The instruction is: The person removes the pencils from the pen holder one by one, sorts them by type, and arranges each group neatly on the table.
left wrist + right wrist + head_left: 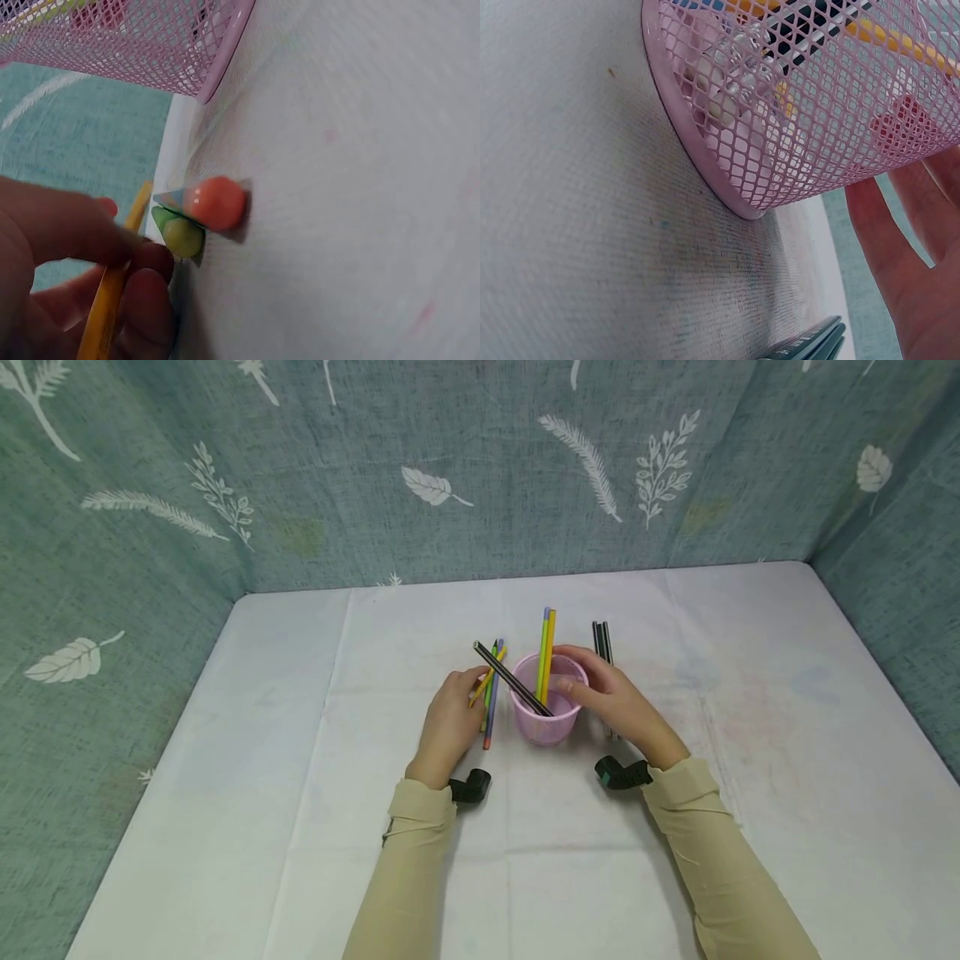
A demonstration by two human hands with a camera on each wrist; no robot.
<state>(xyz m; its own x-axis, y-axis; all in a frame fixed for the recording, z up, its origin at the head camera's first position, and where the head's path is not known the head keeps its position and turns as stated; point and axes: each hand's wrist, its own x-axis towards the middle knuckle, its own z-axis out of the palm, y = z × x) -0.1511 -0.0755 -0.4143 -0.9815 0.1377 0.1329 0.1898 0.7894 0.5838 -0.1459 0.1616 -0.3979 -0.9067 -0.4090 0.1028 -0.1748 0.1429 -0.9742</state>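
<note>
My left hand (448,717) pinches a yellow pencil (105,307) between thumb and fingers, left of a pink mesh pen cup (545,731). Beside these fingers, a green pencil (182,238) and a bluish-purple pencil with an orange-red end (220,203) lie on the table. My right hand (618,702) grips the cup at its right side, thumb over the rim and fingers behind the mesh. Inside the cup stand a lime-green pencil (542,647) and a yellow-orange pencil (551,652); black pens (510,678) lean out toward the left hand.
More black pens (602,639) lie on the white-covered table (225,760), just right of the cup and partly behind the right hand. A green patterned curtain (480,468) borders the table's back and sides. Black wrist devices (471,786) sit at both cuffs.
</note>
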